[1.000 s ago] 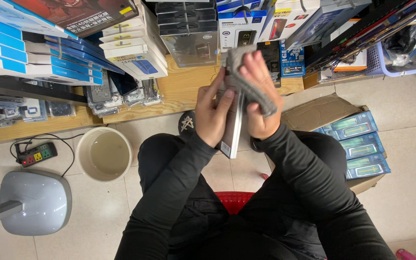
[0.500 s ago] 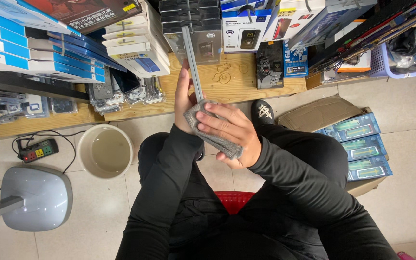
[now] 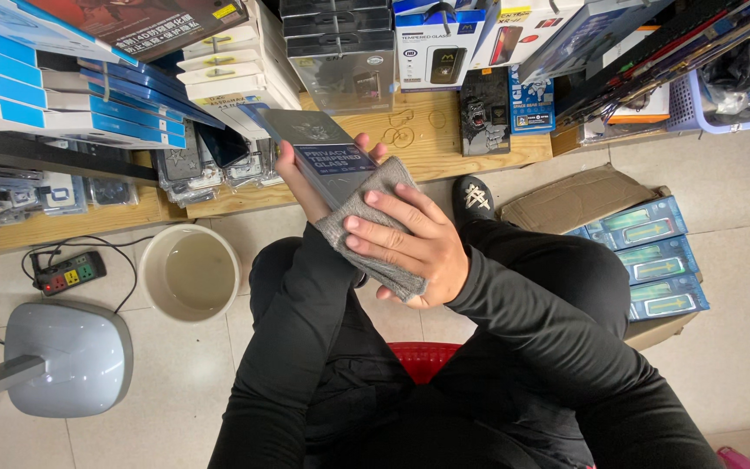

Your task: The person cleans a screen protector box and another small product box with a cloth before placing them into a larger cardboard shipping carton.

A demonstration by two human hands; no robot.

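Head view: left hand (image 3: 301, 178) grips flat box (image 3: 319, 148) pointing up-left; right hand (image 3: 414, 247) presses grey cloth (image 3: 366, 217) on it.

We are seeing a flat dark packet (image 3: 319, 152) tilting upward, a grey cloth (image 3: 366, 227) pressing against its lower end

The lower part of the flat dark package (image 3: 327, 156) lies hidden under the grey cloth (image 3: 373, 227) and the right hand (image 3: 414, 247). The left hand (image 3: 301, 178) shows only fingertips and wrist behind that package. The lamp base (image 3: 62, 356), lower left, has its stem cut by the frame edge.
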